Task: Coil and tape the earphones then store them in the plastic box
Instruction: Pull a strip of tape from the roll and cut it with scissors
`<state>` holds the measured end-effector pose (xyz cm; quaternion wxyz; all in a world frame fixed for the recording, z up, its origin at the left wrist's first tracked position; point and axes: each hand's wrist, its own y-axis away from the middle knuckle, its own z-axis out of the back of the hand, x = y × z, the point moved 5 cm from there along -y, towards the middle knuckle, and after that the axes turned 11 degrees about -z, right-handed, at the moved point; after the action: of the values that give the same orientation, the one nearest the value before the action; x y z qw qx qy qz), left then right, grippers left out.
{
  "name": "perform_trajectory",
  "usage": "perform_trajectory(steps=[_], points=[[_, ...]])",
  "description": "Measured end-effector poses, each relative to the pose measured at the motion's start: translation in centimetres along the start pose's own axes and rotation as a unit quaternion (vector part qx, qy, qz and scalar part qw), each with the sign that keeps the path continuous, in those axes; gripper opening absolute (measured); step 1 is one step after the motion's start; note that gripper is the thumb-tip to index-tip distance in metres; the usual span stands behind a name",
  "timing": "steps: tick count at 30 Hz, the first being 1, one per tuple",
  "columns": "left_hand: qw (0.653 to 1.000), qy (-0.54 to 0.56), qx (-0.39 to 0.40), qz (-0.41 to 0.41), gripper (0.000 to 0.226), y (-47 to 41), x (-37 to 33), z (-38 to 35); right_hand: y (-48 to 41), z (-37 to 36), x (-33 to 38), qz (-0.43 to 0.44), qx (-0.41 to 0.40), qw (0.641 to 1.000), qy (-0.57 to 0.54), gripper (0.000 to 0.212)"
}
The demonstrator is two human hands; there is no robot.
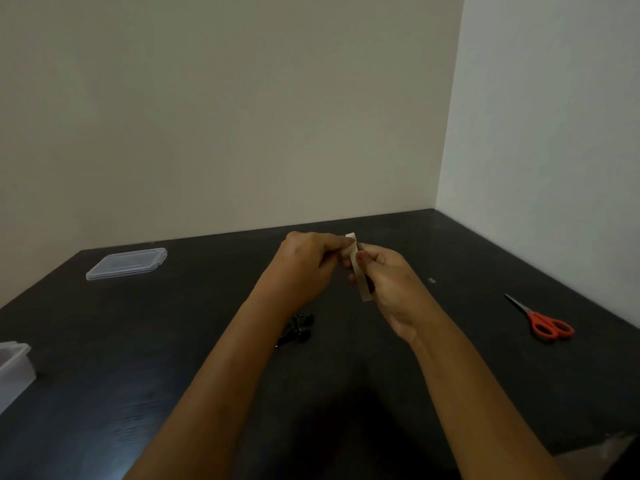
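Pale tape hangs upright between both hands: the left hand pinches its top and the right hand pinches lower down. Beneath the left wrist, black earphones lie on the dark counter. The lid and box sit far left, the scissors right.

A dark desk fills a wall corner. A clear lid lies flat near its far left corner. A plastic box sits at the left edge, black earphones lie mid-desk, and red-handled scissors lie near the right edge.
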<state>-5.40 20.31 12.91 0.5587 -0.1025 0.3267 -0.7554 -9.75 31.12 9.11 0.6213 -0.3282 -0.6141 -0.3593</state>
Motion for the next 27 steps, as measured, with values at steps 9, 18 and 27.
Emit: perform_trajectory(steps=[9,18,27], points=[[0.999,-0.047,0.008,-0.002,0.024,-1.8,-1.7,-0.2,-0.2,1.0,-0.3,0.007,0.004,1.0,-0.024,0.028],[0.996,-0.063,0.056,0.01,0.021,-1.9,-1.7,-1.8,-0.2,1.4,-1.5,-0.034,-0.016,0.999,-0.026,0.027],[0.994,0.083,-0.07,0.006,0.019,-0.1,-0.7,-3.7,0.2,2.9,-2.4,-0.054,-0.068,0.995,-0.043,0.019]])
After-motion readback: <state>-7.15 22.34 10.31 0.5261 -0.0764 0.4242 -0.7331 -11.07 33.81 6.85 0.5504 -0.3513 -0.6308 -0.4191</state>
